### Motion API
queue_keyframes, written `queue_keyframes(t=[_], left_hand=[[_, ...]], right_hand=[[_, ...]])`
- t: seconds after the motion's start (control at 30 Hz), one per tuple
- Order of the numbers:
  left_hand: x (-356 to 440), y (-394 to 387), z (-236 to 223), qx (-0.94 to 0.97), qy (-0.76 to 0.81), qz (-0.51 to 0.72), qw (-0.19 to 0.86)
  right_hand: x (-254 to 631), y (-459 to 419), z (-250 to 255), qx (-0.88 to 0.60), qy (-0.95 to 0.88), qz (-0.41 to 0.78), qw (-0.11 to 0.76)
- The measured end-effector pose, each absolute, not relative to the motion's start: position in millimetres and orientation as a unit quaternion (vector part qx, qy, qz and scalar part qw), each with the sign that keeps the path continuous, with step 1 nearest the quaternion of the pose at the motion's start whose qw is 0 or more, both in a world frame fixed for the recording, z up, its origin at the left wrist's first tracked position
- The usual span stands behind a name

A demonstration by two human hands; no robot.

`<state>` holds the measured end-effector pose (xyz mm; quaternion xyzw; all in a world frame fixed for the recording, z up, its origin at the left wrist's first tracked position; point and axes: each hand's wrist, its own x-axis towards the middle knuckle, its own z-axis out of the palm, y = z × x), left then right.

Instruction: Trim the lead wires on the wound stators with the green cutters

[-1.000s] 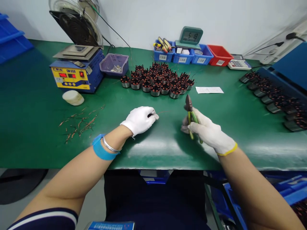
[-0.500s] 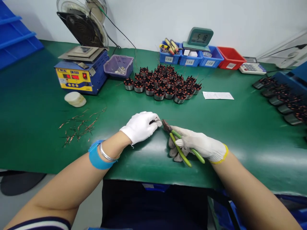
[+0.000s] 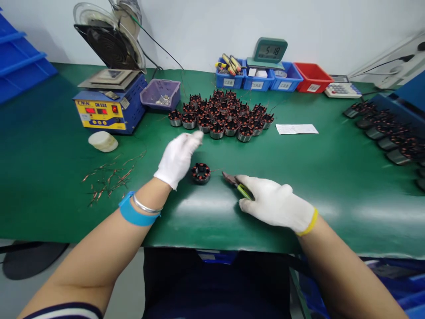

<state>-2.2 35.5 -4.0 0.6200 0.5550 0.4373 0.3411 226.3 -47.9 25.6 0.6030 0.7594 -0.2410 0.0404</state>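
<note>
A single copper-wound motor stator (image 3: 201, 173) rests on the green table in front of me, with a thin wire end sticking out to its right. My left hand (image 3: 179, 155), in a white glove, is just up and left of this stator and apart from it. Its fingers stretch toward the stator group, slightly blurred, and hold nothing that I can see. In my gloved right hand (image 3: 274, 199) are green-handled cutting pliers (image 3: 229, 178), jaws pointing left close to the wire end. Most of the handles are hidden by the fingers.
Several stators (image 3: 219, 115) stand grouped at the back, more (image 3: 387, 128) at the right. Wire offcuts (image 3: 109, 179) lie left, near a round white block (image 3: 103, 141) and a blue-yellow heating unit (image 3: 102, 113). A purple bin (image 3: 160, 94), blue bins (image 3: 229, 81) and a paper slip (image 3: 297, 129) are behind.
A stator now shows on the table between my hands. My left hand has moved up and left, its fingers straighter. My right hand has turned and closed around the plier handles.
</note>
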Motion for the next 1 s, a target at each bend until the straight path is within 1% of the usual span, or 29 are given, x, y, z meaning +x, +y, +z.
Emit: queue_keyframes(t=[0.03, 0.1, 0.13, 0.2, 0.27, 0.3, 0.37, 0.43, 0.5, 0.57, 0.6, 0.67, 0.7, 0.73, 0.8, 0.87, 0.9, 0.97, 1.0], left_hand=[[-6, 43, -8, 0.569, 0.572, 0.481, 0.344], [-14, 57, -17, 0.49, 0.607, 0.517, 0.352], [-16, 62, -21, 0.475, 0.622, 0.516, 0.348], [-19, 69, -27, 0.485, 0.644, 0.5, 0.318], [-19, 70, -30, 0.51, 0.656, 0.482, 0.279], [-19, 70, -30, 0.519, 0.659, 0.476, 0.265], [-18, 70, -31, 0.521, 0.665, 0.475, 0.244], [-19, 71, -32, 0.518, 0.676, 0.473, 0.226], [-22, 74, -35, 0.507, 0.692, 0.471, 0.206], [-25, 80, -38, 0.492, 0.712, 0.468, 0.182], [-27, 84, -40, 0.482, 0.723, 0.466, 0.168], [-30, 94, -41, 0.462, 0.745, 0.46, 0.139], [-32, 99, -40, 0.454, 0.756, 0.455, 0.125], [-33, 105, -39, 0.449, 0.764, 0.45, 0.111], [-35, 115, -35, 0.448, 0.776, 0.437, 0.084], [-36, 121, -28, 0.459, 0.776, 0.427, 0.07], [-35, 121, -24, 0.471, 0.774, 0.419, 0.067], [-32, 117, -15, 0.51, 0.764, 0.391, 0.06], [-30, 114, -10, 0.549, 0.762, 0.342, 0.019]], right_hand=[[225, -51, 26, 0.605, 0.779, -0.156, 0.059], [218, -53, 25, 0.592, 0.8, -0.061, 0.076], [211, -51, 24, 0.582, 0.81, -0.036, 0.064], [193, -42, 19, 0.556, 0.831, -0.004, -0.001], [171, -31, 13, 0.515, 0.854, 0.002, -0.071], [161, -26, 10, 0.495, 0.864, -0.009, -0.088], [148, -19, 6, 0.471, 0.877, -0.044, -0.089], [153, -14, 5, 0.485, 0.866, -0.077, -0.101], [179, -9, 6, 0.542, 0.823, -0.093, -0.144], [223, -2, 10, 0.642, 0.742, -0.091, -0.169], [248, 2, 13, 0.697, 0.696, -0.08, -0.153], [299, 10, 16, 0.81, 0.576, -0.063, -0.084], [321, 14, 18, 0.847, 0.524, -0.064, -0.067], [339, 16, 18, 0.875, 0.477, -0.056, -0.057], [356, 19, 18, 0.906, 0.414, 0.027, -0.089], [347, 14, 16, 0.885, 0.426, 0.098, -0.159], [334, 8, 15, 0.855, 0.469, 0.103, -0.196], [298, -7, 10, 0.74, 0.611, 0.052, -0.277], [278, -14, 6, 0.645, 0.707, 0.011, -0.29]])
